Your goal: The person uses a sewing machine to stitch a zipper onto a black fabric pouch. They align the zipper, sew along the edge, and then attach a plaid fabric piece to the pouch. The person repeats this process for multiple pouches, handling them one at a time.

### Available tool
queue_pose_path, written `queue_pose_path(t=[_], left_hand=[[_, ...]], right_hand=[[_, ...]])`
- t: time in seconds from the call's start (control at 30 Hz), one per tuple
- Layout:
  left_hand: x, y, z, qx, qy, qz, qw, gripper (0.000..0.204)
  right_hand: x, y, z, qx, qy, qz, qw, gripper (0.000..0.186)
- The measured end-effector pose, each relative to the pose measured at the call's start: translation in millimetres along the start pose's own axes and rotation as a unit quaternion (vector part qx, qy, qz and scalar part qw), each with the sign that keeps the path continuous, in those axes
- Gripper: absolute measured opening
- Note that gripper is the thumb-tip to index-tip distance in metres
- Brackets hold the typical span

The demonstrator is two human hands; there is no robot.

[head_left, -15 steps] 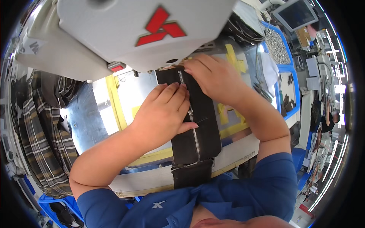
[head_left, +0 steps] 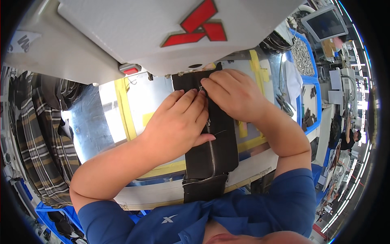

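Observation:
A black fabric piece (head_left: 223, 148) with a silver metal zipper (head_left: 212, 158) down its length lies under both my hands, below the head of a sewing machine (head_left: 158, 49). My left hand (head_left: 180, 120) rests flat over its left half, thumb stretched across the zipper and fingertips beside the teeth. Just below those fingertips shows the zipper slider (head_left: 209, 122). Near the far end, my right hand (head_left: 235, 93) has bent fingers closed on the fabric by the zipper's top. Its thumb is hidden. The near end of the fabric hangs past the table edge towards me.
Plaid fabric (head_left: 50, 156) is heaped at the left. Yellow tape (head_left: 125, 110) marks the shiny work surface. Scissors (head_left: 284, 105) lie at the right, before blue trays holding metal parts (head_left: 301, 57) and small dark pieces (head_left: 309, 118). A monitor (head_left: 325, 23) stands far right.
My right hand has drawn a little nearer along the zipper, uncovering more of the fabric's far end. My left hand keeps its place on the fabric. The view has shifted slightly.

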State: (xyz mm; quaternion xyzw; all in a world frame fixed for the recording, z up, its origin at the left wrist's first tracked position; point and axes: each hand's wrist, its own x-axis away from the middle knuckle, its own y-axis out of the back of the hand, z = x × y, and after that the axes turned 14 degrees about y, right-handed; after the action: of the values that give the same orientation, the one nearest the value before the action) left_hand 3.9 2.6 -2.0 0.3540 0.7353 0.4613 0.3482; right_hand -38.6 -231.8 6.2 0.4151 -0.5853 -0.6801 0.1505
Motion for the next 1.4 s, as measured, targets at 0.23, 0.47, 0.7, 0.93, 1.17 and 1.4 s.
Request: queue_pose_path(t=[0.23,0.47,0.7,0.93,1.17,1.4], left_hand=[[2,-2,1,0.007,0.000,-0.029,1.000,0.068],[1,-2,2,0.025,0.023,-0.087,0.996,0.069],[-6,-1,8,0.025,0.060,-0.069,0.996,0.079],[-7,0,8,0.005,0.065,-0.042,0.997,0.084],[-10,6,11,0.004,0.073,-0.003,0.997,0.091],[-12,15,13,-0.012,0.063,0.017,0.998,0.089]], right_hand=[[-7,-1,-4,-0.041,-0.020,-0.004,0.999,0.023],[-1,-6,-11,-0.118,-0.046,-0.027,0.992,0.021],[0,-7,-13,-0.082,-0.031,-0.011,0.996,0.022],[0,-6,-17,-0.080,-0.008,-0.015,0.997,0.025],[4,-11,-14,-0.079,-0.019,-0.041,0.996,0.015],[4,16,-15,-0.130,-0.040,0.111,0.984,0.024]])
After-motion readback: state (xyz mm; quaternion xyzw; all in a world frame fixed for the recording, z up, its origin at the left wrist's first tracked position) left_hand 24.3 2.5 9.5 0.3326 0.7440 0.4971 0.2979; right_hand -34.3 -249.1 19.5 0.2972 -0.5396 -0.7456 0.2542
